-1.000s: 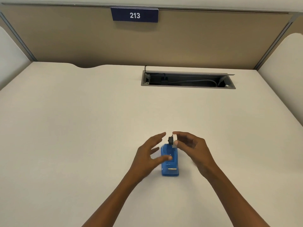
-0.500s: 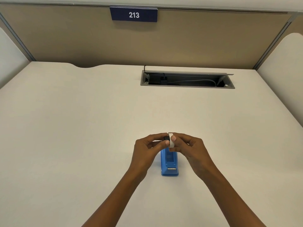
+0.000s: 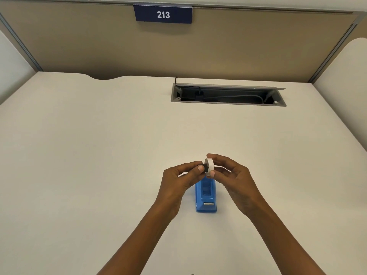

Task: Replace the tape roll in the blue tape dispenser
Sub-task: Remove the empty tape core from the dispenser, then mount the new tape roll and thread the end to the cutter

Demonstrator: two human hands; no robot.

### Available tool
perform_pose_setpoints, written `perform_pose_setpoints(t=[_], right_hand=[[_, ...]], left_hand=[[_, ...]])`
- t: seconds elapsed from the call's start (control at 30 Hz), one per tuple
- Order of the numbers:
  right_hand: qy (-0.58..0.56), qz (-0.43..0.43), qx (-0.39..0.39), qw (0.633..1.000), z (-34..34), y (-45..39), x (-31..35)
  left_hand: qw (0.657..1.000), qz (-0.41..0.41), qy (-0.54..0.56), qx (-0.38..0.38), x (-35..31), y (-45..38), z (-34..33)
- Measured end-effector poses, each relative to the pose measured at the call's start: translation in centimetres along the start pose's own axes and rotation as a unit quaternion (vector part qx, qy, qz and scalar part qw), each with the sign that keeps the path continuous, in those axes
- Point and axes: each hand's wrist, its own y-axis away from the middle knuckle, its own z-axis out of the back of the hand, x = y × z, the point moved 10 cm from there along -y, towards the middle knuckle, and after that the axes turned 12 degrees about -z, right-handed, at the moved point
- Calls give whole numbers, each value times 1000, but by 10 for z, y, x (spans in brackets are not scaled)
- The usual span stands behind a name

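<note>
The blue tape dispenser (image 3: 206, 197) stands on the white desk (image 3: 99, 155) near its front middle, its roll bay showing empty and its metal cutter facing me. Just above its far end I hold a white tape roll (image 3: 209, 166) on edge, pinched between thumb and fingers of my right hand (image 3: 232, 179). A small black hub (image 3: 206, 168) sticks out of the roll's left side, and the fingertips of my left hand (image 3: 180, 180) pinch it. Both hands hover over the dispenser without touching it.
An open grey cable tray (image 3: 228, 94) with a plug and cable is sunk into the desk at the back right. A beige partition with a blue "213" sign (image 3: 163, 14) closes the back. White side panels flank the desk.
My left hand was open beside the dispenser; it has risen and closed its fingertips on the black hub. The roll is now held between both hands slightly above the dispenser.
</note>
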Motion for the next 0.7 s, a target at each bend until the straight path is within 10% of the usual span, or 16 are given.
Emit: perform_pose_setpoints(t=[0.7], right_hand=[[274, 5, -184, 944, 30, -89, -11]], left_hand=[[993, 19, 73, -85, 16, 3, 18]])
